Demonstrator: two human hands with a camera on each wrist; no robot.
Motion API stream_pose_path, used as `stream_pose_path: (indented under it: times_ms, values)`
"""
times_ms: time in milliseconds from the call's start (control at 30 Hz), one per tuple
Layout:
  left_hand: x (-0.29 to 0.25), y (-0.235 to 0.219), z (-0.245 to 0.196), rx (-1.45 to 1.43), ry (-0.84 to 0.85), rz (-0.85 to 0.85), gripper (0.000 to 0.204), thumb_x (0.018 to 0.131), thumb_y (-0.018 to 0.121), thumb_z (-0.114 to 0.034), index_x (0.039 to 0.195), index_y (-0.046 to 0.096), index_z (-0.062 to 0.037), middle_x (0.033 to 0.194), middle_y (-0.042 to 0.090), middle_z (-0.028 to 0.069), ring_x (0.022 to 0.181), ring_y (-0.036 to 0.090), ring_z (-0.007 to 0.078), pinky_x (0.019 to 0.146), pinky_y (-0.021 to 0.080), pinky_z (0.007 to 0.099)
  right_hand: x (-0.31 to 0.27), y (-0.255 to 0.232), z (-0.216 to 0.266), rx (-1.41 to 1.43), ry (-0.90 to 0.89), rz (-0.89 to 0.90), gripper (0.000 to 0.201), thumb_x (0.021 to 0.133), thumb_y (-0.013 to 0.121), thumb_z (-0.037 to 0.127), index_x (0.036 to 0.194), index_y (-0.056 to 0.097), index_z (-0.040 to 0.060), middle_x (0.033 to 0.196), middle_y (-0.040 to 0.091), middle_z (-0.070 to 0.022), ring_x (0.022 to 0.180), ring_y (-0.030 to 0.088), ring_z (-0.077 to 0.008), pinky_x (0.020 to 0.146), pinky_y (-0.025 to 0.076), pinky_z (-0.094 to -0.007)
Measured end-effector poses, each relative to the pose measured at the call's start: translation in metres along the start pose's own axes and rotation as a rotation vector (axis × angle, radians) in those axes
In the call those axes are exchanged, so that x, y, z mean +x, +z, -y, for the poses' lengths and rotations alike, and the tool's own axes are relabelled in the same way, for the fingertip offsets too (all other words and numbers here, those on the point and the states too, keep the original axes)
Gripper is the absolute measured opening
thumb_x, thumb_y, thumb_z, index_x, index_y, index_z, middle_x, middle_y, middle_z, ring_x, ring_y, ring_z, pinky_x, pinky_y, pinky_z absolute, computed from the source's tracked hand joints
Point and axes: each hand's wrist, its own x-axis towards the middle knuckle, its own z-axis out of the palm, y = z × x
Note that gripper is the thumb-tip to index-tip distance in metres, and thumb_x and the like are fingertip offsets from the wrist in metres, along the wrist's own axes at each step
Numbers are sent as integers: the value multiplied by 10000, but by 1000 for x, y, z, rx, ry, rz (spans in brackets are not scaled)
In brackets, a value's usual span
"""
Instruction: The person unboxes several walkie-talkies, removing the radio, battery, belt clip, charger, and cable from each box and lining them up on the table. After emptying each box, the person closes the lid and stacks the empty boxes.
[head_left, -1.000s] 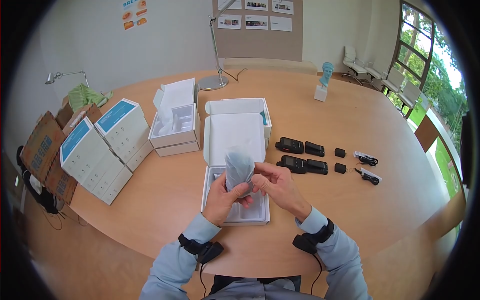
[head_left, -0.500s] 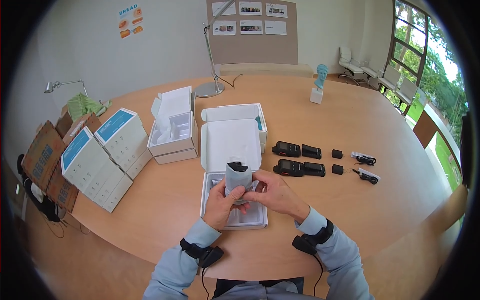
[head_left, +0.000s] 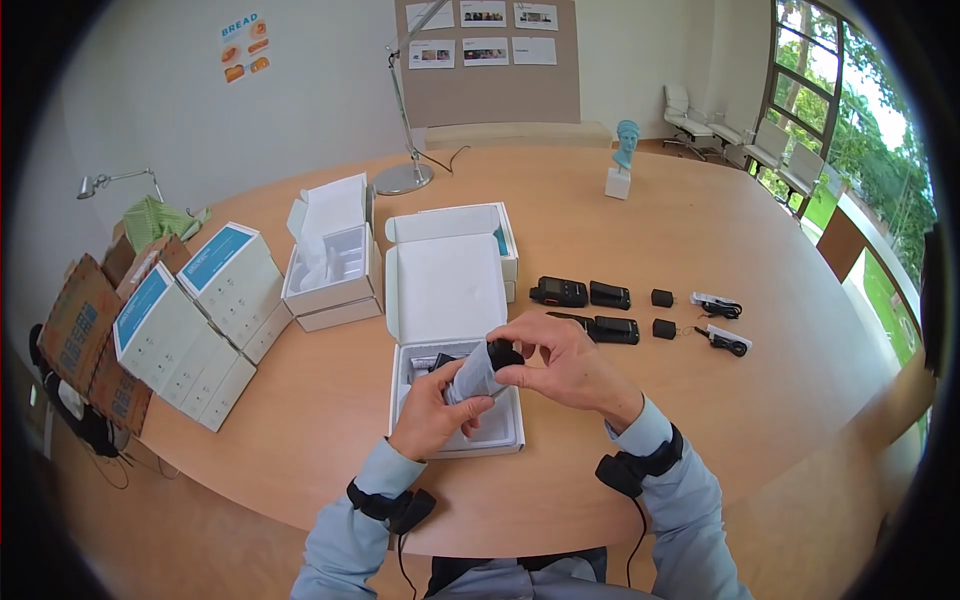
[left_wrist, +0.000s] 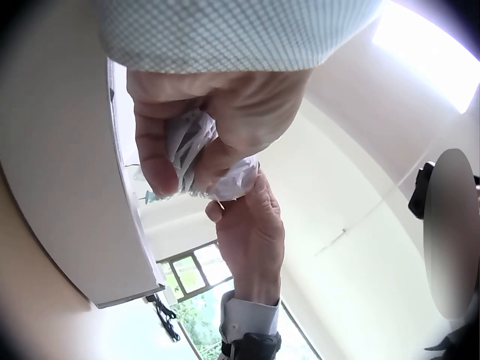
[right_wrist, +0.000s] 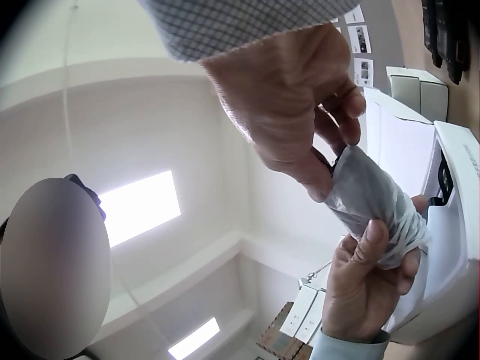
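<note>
Over the open white box (head_left: 507, 415), my left hand (head_left: 428, 418) grips a translucent plastic bag (head_left: 473, 380) round its lower part. A black device (head_left: 503, 354) pokes out of the bag's upper end, and my right hand (head_left: 572, 368) pinches that end between thumb and fingers. Most of the device is hidden in the bag. In the right wrist view the bag (right_wrist: 364, 187) slants between both hands, crumpled at the left hand. Small black items (head_left: 440, 360) lie in the box's tray beside the left hand.
Right of the box lie black handheld units (head_left: 558, 291), black clip-like pieces (head_left: 610, 294), small black blocks (head_left: 662, 298) and bundled cables (head_left: 722, 308), in two rows. An open box (head_left: 340, 265) and several closed boxes (head_left: 185, 340) stand left. A lamp base (head_left: 404, 179) stands behind.
The bag has tipped to the right. The black device now sticks out of its upper end, and my right hand has moved from the bag's side up to that end.
</note>
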Motion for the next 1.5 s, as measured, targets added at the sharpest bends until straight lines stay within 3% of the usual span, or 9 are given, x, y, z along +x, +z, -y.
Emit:
stream_pose_path:
  times_ms: [267, 467, 567, 667, 733, 833, 1167, 1467, 1500]
  values:
    - [0, -8, -12, -193, 128, -100, 552, 879, 783, 14, 1387, 569, 49, 946, 707, 104, 686, 689, 161, 566, 588, 291, 2, -8, 5, -120, -2, -111, 308, 803, 818, 167, 1046, 707, 13, 900, 691, -68, 752, 633, -152, 678, 505, -289]
    - [0, -26, -4, -247, 161, -283, 220, 924, 755, -38, 1116, 682, 40, 964, 722, 119, 688, 702, 165, 536, 570, 282, 4, -12, -9, 328, 97, -392, 265, 889, 766, 107, 1095, 650, -13, 941, 709, -44, 779, 637, -61, 672, 526, -214]
    - [-7, -43, -10, 84, 166, -399, 102, 900, 754, -40, 966, 695, 13, 940, 731, 111, 683, 710, 220, 541, 559, 324, 4, -26, -3, 522, 169, -436, 267, 923, 752, 107, 1118, 624, -21, 983, 722, -74, 825, 672, -82, 702, 559, -222]
    - [-22, -47, -5, 954, 438, -499, 129, 852, 758, -58, 962, 717, -6, 900, 728, 101, 787, 687, 274, 664, 533, 400, 4, -35, 3, 524, 105, -456, 271, 946, 741, 108, 1130, 604, -36, 1012, 728, -99, 866, 694, -103, 732, 587, -247]
    - [-37, -42, -5, 1490, 425, -298, 189, 832, 772, -174, 960, 737, -39, 872, 707, 102, 915, 629, 314, 808, 450, 456, 3, -38, 2, 512, 100, -465, 273, 944, 743, 107, 1129, 604, -39, 1017, 729, -97, 876, 697, -104, 738, 591, -251]
    - [-45, -34, -9, 1612, 256, -25, 201, 876, 750, -285, 920, 758, -89, 942, 704, 103, 1013, 595, 275, 895, 401, 441, 5, -33, -1, 548, 87, -432, 266, 944, 744, 105, 1125, 608, -35, 1026, 727, -99, 868, 693, -103, 741, 590, -252]
    - [-25, -41, 7, 1245, 210, 152, 217, 973, 641, -262, 1094, 654, -82, 942, 699, 165, 946, 654, 390, 813, 480, 497, 1, -21, 6, 448, 127, -273, 291, 882, 759, 78, 1117, 629, -32, 958, 710, -68, 827, 681, -93, 761, 577, -241]
    - [-15, -28, -38, 1182, 295, -285, 346, 970, 697, -306, 796, 669, -8, 710, 672, 133, 649, 654, 317, 566, 493, 428, 1, -26, -3, 355, 140, -125, 296, 891, 768, 88, 1132, 636, -23, 952, 697, -42, 833, 669, -86, 793, 568, -251]
    - [-8, -32, -32, 836, 290, -338, 368, 993, 675, -360, 915, 687, -1, 781, 697, 126, 684, 673, 283, 576, 518, 403, 1, -27, -3, 355, 141, -126, 296, 891, 768, 88, 1132, 636, -23, 952, 697, -42, 833, 669, -86, 793, 568, -251]
